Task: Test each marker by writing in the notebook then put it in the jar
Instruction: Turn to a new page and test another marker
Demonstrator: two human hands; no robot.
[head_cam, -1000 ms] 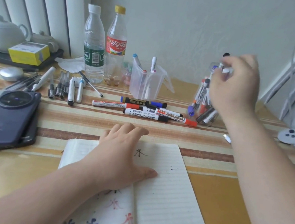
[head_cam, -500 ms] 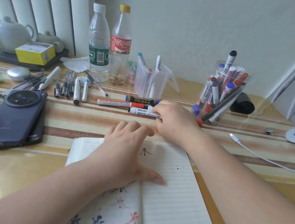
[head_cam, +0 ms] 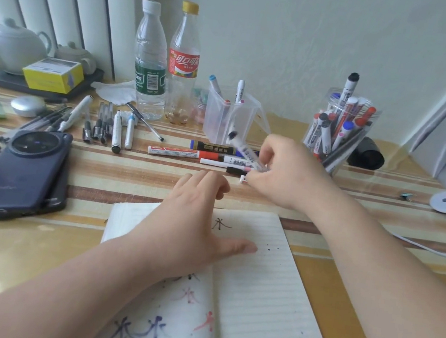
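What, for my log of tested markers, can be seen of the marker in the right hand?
The marker is a slim white barrel, plastic by its look, with dark print along it and a black far end, probably the cap. It is blurred. It hangs clear of the table, tilted with the black end up and away, over the loose markers. Only the right hand touches it, pinching its near end, which the hand hides.

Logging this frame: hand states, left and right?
Left hand: open, resting on the notebook.
Right hand: holding a marker.
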